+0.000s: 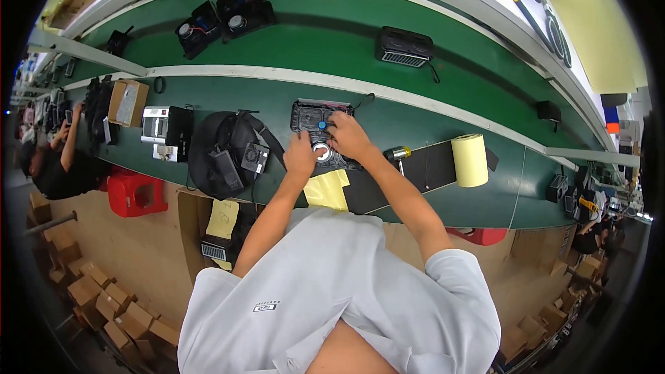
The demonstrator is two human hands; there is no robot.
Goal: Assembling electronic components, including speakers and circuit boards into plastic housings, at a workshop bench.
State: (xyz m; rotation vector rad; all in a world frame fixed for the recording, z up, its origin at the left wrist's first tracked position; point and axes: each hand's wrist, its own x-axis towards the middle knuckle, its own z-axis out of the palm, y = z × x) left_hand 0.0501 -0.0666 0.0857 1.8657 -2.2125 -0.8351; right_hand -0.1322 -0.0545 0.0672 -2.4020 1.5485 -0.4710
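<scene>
An opened black speaker housing [303,112] lies on the green bench in front of me. Inside it show a round silver speaker driver [321,153] and a small blue round part [323,125]. My left hand [300,158] grips the housing's near left side, fingers bent beside the driver. On the right, my right hand [348,137] reaches in with its fingers drawn together near the blue part; whatever they pinch is too small to tell. A short black cord [364,100] sticks out at the housing's far right corner. Yellow paper [327,191] lies just below the housing.
To the right are a black-and-yellow handled tool [397,154], a dark mat [433,166] and a pale yellow roll [470,161]. A black backpack [216,131] and a silver-black machine [166,131] stand left. Another speaker [404,47] sits behind the rail. A co-worker [59,166] sits far left.
</scene>
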